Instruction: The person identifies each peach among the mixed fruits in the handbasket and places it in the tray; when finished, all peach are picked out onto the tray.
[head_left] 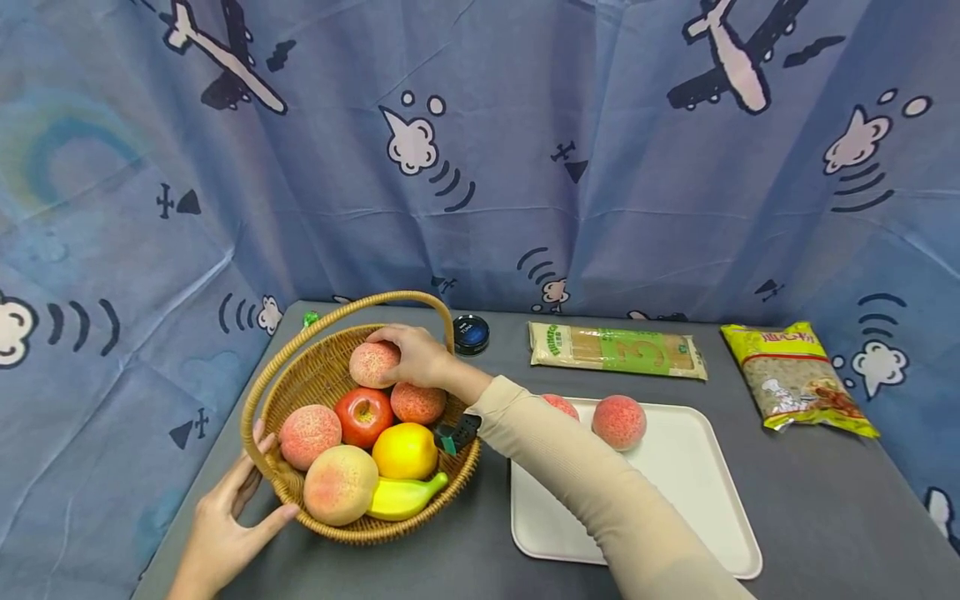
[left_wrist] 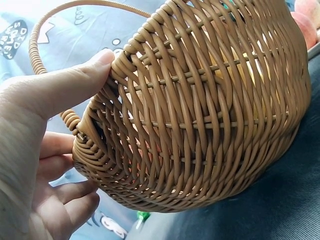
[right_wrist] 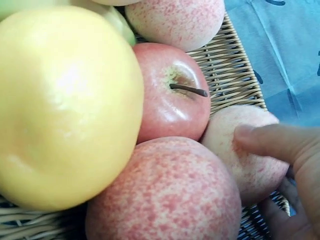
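Note:
A wicker basket with an arched handle holds several fruits. At its back, my right hand grips a pink peach between thumb and fingers; in the right wrist view the thumb presses on that peach. A red apple, a darker peach, a yellow lemon-like fruit, a banana and two more peaches lie around it. My left hand holds the basket's left side by the handle base. Seen from the left wrist, the thumb touches the rim.
Right of the basket, a white tray bears two pink peaches, one partly behind my right sleeve. Farther back are a round dark tin, a noodle packet and a yellow-green bag. A patterned blue curtain surrounds the table.

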